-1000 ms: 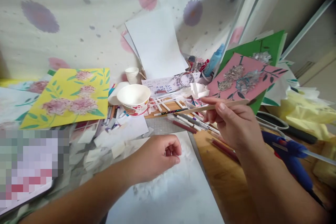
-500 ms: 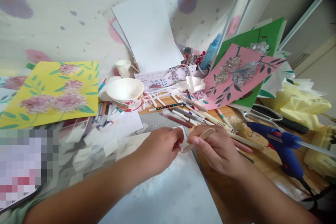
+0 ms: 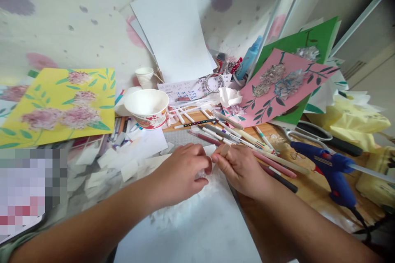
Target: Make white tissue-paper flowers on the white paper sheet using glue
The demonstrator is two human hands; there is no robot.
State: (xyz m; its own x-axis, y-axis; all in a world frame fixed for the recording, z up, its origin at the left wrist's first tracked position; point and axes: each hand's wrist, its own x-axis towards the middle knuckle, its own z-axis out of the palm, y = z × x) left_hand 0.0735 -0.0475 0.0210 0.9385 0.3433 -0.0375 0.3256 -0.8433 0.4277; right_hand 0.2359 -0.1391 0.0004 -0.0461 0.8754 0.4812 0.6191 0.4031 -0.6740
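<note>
My right hand (image 3: 242, 170) is closed around a flat wooden craft stick (image 3: 226, 150), whose rounded end shows above the thumb. Close beside it, my left hand (image 3: 182, 174) hovers low over a white sheet (image 3: 197, 230) with its fingers curved. A gap shows between its thumb and fingers, and I see nothing gripped there. Under and in front of the left hand, a cluster of small white paper pieces (image 3: 171, 215) lies on the sheet. The fingertips partly hide the sheet's upper end.
Loose white paper squares (image 3: 98, 178) lie to the left, below a yellow flower picture (image 3: 77, 107). A paper bowl (image 3: 146, 111) stands behind my hands. Pens (image 3: 222, 131), a blue glue gun (image 3: 327, 172), scissors (image 3: 308, 131) and a pink flower picture (image 3: 277, 86) are to the right.
The craft stick has turned from lying slantwise across the right fingers to a steeper angle. My left thumb and fingers have parted, uncovering more white paper pieces on the sheet.
</note>
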